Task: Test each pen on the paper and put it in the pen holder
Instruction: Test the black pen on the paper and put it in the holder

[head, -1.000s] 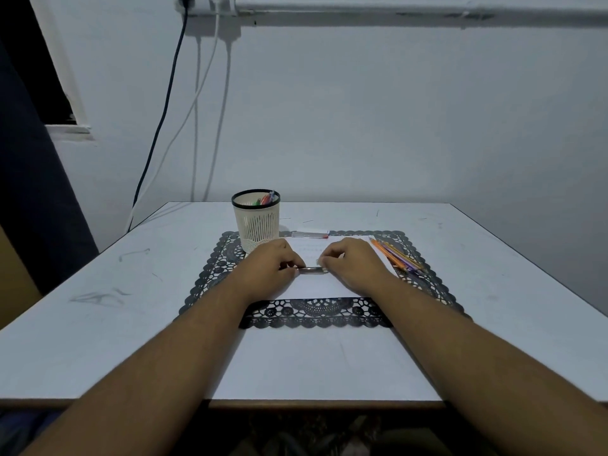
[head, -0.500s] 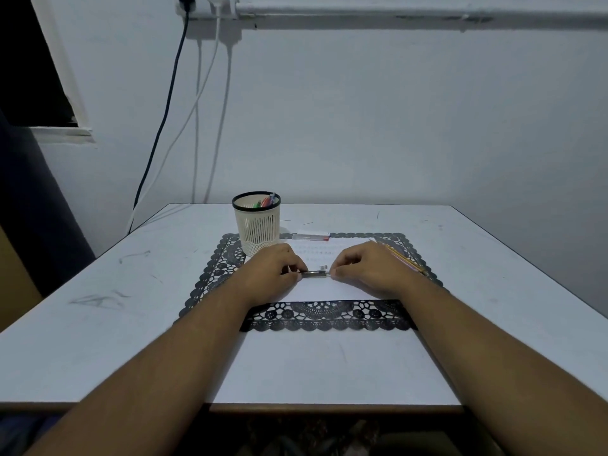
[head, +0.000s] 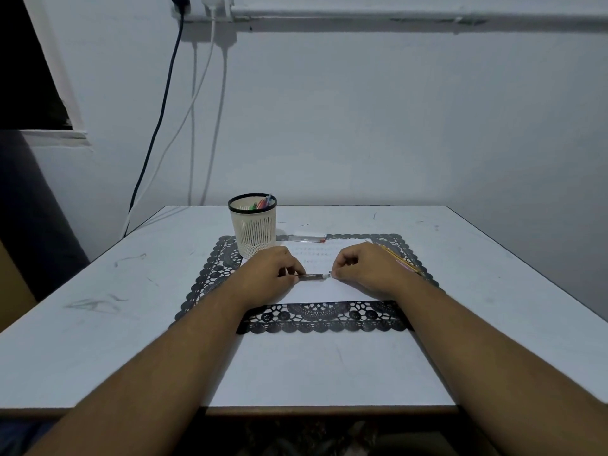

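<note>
A short dark pen lies level just above the white paper, held at both ends. My left hand pinches its left end and my right hand pinches its pale right end, perhaps the cap. The cream mesh pen holder stands upright at the mat's far left corner with several coloured pens inside. More pens, orange and yellow, lie on the mat behind my right wrist, partly hidden. A clear pen with a red tip rests beyond the paper.
The paper sits on a black lace placemat on a white table. Cables hang down the wall at the back left. The table's front edge is near my elbows.
My right hand has slid a little to the right, so more of the pen shows between the two hands. The camera has tilted slightly.
</note>
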Action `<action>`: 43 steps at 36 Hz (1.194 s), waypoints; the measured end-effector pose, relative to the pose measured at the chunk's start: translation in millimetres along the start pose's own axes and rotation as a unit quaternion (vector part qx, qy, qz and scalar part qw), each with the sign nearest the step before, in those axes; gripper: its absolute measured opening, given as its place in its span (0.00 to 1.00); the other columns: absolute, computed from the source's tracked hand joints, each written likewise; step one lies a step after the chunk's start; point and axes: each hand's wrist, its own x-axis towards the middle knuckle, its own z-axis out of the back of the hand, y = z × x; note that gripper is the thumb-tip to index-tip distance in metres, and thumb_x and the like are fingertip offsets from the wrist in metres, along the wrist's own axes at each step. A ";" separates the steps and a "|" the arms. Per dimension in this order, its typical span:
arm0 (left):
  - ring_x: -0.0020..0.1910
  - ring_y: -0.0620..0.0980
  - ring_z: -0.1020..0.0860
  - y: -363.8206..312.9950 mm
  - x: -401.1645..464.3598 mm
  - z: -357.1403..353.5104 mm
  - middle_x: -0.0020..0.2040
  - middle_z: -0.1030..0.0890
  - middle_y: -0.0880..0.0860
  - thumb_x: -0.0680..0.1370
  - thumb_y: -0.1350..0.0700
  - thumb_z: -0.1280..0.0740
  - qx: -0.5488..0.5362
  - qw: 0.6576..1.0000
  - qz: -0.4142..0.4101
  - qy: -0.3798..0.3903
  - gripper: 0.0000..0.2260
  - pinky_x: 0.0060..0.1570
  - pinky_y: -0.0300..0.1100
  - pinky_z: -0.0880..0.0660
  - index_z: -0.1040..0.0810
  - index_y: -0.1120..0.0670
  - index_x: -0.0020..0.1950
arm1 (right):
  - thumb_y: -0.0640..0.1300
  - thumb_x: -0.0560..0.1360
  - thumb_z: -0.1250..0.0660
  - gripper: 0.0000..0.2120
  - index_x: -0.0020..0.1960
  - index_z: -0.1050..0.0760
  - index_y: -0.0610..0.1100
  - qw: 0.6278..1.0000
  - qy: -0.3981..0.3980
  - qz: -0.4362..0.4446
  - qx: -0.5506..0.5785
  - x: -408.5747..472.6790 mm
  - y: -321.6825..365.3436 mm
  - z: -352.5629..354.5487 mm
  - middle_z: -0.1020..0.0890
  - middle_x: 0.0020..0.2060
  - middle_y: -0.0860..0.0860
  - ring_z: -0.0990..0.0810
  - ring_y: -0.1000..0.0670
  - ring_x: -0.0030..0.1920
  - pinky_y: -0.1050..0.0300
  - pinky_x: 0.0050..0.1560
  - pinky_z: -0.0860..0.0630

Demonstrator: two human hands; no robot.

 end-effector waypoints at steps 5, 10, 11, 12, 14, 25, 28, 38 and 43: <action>0.46 0.42 0.22 -3.1 -0.9 0.6 0.47 0.20 0.44 0.77 0.58 0.28 -0.021 1.000 -0.005 -0.002 0.06 0.46 0.37 0.26 0.16 0.49 0.53 | 0.44 0.75 0.25 0.03 0.43 0.15 0.49 1.000 0.018 0.013 -0.013 3.1 5.0 -5.3 0.15 0.37 0.55 0.22 0.60 0.36 0.66 0.38 0.27; 0.44 0.41 0.23 -4.4 -0.6 -0.3 0.45 0.20 0.44 0.77 0.58 0.28 -0.035 0.999 -0.009 -0.002 0.05 0.42 0.31 0.29 0.16 0.49 0.51 | 0.42 0.76 0.25 0.03 0.43 0.15 0.47 1.000 0.008 0.020 -0.017 5.9 6.6 -10.1 0.17 0.33 0.60 0.24 0.65 0.32 0.73 0.33 0.32; 0.43 0.40 0.23 -4.2 -0.4 -0.8 0.45 0.20 0.44 0.77 0.58 0.28 -0.035 0.999 -0.009 -0.002 0.05 0.42 0.31 0.29 0.16 0.49 0.51 | 0.42 0.76 0.25 0.03 0.43 0.15 0.47 1.000 0.006 0.020 -0.018 6.5 6.9 -10.8 0.17 0.33 0.59 0.24 0.65 0.32 0.73 0.32 0.32; 0.43 0.40 0.23 -3.7 -0.2 -1.4 0.45 0.20 0.43 0.77 0.58 0.28 -0.034 0.999 -0.009 -0.001 0.05 0.42 0.32 0.29 0.16 0.48 0.51 | 0.42 0.76 0.25 0.03 0.43 0.15 0.47 1.000 0.005 0.019 -0.019 6.7 7.1 -11.2 0.17 0.34 0.59 0.24 0.65 0.32 0.73 0.32 0.32; 0.44 0.40 0.23 -3.5 0.5 -2.8 0.45 0.20 0.43 0.77 0.58 0.28 -0.035 0.999 -0.008 0.000 0.05 0.43 0.34 0.28 0.16 0.48 0.51 | 0.42 0.76 0.26 0.03 0.43 0.15 0.48 1.000 0.004 0.017 -0.022 7.1 7.7 -11.6 0.17 0.34 0.58 0.25 0.65 0.31 0.73 0.31 0.32; 0.46 0.43 0.23 -5.4 3.1 -6.8 0.46 0.22 0.43 0.78 0.57 0.28 -0.008 1.000 -0.019 -0.006 0.06 0.47 0.40 0.26 0.18 0.47 0.52 | 0.42 0.77 0.28 0.05 0.47 0.13 0.48 1.000 -0.003 0.019 -0.023 7.2 3.2 -9.0 0.21 0.29 0.69 0.24 0.67 0.34 0.74 0.35 0.32; 0.46 0.42 0.23 -6.3 3.4 -7.3 0.46 0.22 0.42 0.78 0.56 0.28 0.001 1.000 -0.015 -0.009 0.05 0.48 0.41 0.25 0.18 0.46 0.52 | 0.42 0.77 0.27 0.05 0.47 0.13 0.49 1.000 -0.007 0.012 -0.018 7.8 -0.3 -7.2 0.19 0.31 0.67 0.23 0.67 0.36 0.73 0.37 0.32; 0.45 0.42 0.23 -10.5 2.9 -8.0 0.46 0.23 0.43 0.78 0.53 0.28 0.003 1.000 -0.006 -0.012 0.04 0.49 0.44 0.23 0.18 0.47 0.52 | 0.42 0.77 0.28 0.06 0.42 0.14 0.48 0.998 -0.053 -0.006 0.044 14.7 -6.1 -7.7 0.14 0.40 0.55 0.17 0.57 0.43 0.61 0.44 0.25; 0.45 0.42 0.22 -7.2 -0.1 -5.1 0.45 0.22 0.43 0.76 0.50 0.28 -0.022 1.000 0.007 -0.011 0.05 0.49 0.47 0.22 0.18 0.46 0.51 | 0.41 0.79 0.31 0.06 0.45 0.15 0.45 0.998 -0.063 -0.014 -0.019 41.0 -5.1 -2.6 0.15 0.42 0.54 0.20 0.57 0.44 0.65 0.40 0.30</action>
